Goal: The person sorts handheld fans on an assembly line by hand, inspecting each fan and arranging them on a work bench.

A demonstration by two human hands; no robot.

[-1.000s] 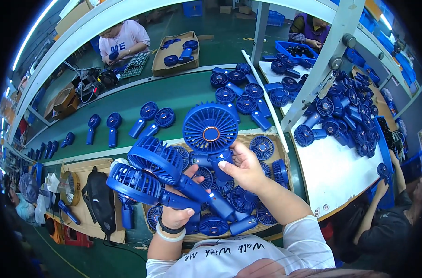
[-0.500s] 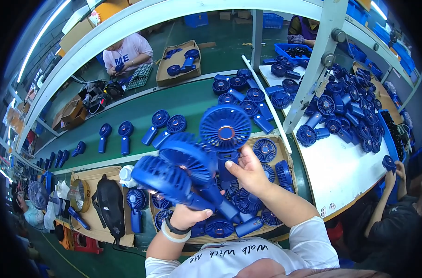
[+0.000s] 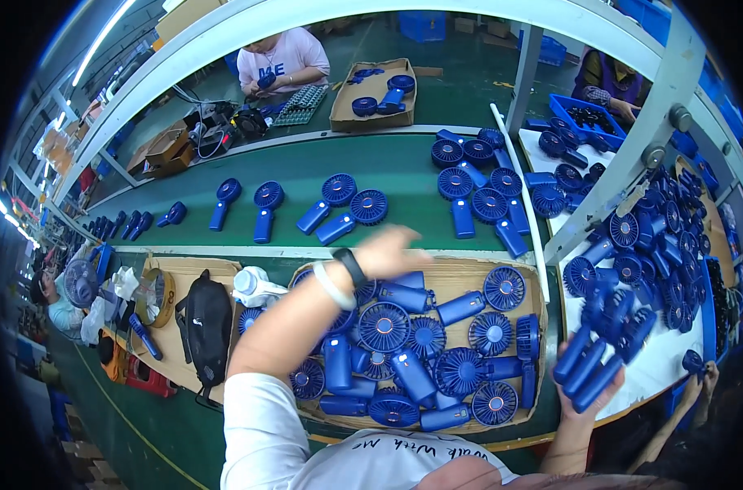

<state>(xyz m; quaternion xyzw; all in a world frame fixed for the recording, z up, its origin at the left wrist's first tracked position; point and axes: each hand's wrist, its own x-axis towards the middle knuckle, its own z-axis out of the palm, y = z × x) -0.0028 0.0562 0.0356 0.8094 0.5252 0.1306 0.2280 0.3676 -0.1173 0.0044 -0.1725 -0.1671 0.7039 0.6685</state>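
My right hand (image 3: 590, 402) is wrapped round the handles of several blue handheld fans (image 3: 588, 367), held at the right beside the white table. Their heads point away from me and are blurred by motion. My left hand (image 3: 388, 255), a black band and a pale band on its wrist, stretches over the far edge of a cardboard box (image 3: 469, 269), near the green belt. Its fingers are smeared but look extended, with nothing visible in them. Many blue fans (image 3: 384, 327) lie jumbled in the box below that arm.
More fans (image 3: 339, 189) lie along the green conveyor belt (image 3: 290, 233). A pile of fans (image 3: 649, 237) covers part of the white table (image 3: 674, 343). A white post (image 3: 633, 155) and a white rod (image 3: 522, 188) stand nearby. A black bag (image 3: 204, 327) lies left; co-workers sit around.
The fans that my left hand gripped are now out of it; my right hand holds several fans and has moved right. My left arm now reaches across the box. The view has shifted.
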